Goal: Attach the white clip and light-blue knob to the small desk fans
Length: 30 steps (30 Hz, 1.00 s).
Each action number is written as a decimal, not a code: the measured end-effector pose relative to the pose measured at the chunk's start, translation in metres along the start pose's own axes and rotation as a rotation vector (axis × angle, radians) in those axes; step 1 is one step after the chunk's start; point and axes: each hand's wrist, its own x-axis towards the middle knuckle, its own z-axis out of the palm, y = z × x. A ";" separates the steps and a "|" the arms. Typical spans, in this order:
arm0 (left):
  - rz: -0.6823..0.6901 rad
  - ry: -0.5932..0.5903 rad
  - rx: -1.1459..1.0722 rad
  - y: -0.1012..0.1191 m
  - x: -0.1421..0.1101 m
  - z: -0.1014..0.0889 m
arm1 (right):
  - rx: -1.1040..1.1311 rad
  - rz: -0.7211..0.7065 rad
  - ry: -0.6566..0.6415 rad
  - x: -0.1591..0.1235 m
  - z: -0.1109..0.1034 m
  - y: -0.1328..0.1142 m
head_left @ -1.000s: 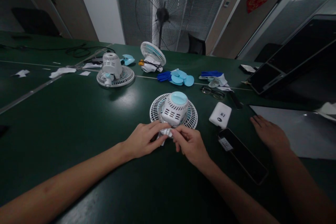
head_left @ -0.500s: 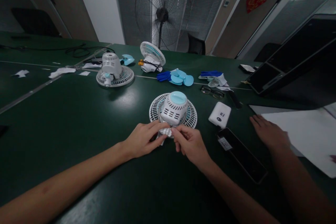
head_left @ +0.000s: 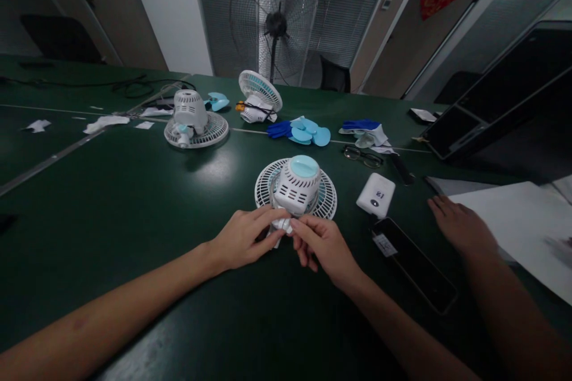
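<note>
A small white fan (head_left: pixel 295 190) with a light blue cap lies grille-down on the dark green table. At its near side, a white joint piece (head_left: pixel 282 224) sticks out towards me. My left hand (head_left: pixel 248 237) pinches this piece from the left, between thumb and fingers. From the right, my right hand (head_left: pixel 322 244) has its thumb and index finger closed at the piece's right end, the other fingers curled below. Whether a small part sits between those right fingertips is hidden.
Two more small fans, one grille-down (head_left: pixel 190 122) and one tilted (head_left: pixel 259 98), stand farther back. Blue fan blades (head_left: pixel 308 132), gloves (head_left: pixel 364 131), glasses (head_left: pixel 363 156), a white power bank (head_left: pixel 376 195) and a phone (head_left: pixel 413 265) lie around. Another person's hand (head_left: pixel 465 227) rests by paper at right.
My left hand keeps its hold on the joint piece. My right hand's lower fingers have shifted slightly downward and opened a little. The other person's hand stays near the paper.
</note>
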 end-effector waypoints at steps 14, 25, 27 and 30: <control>0.020 0.017 -0.021 -0.001 0.000 0.000 | -0.634 -0.492 0.018 -0.003 -0.009 0.003; 0.041 0.016 0.007 0.000 0.000 0.000 | -0.633 -0.469 0.123 -0.003 -0.008 -0.003; 0.049 0.010 0.031 0.001 0.001 -0.001 | -0.450 -0.365 0.099 -0.003 -0.004 -0.004; 0.039 0.002 0.026 0.001 0.001 -0.001 | -0.115 -0.095 0.006 -0.003 0.002 -0.005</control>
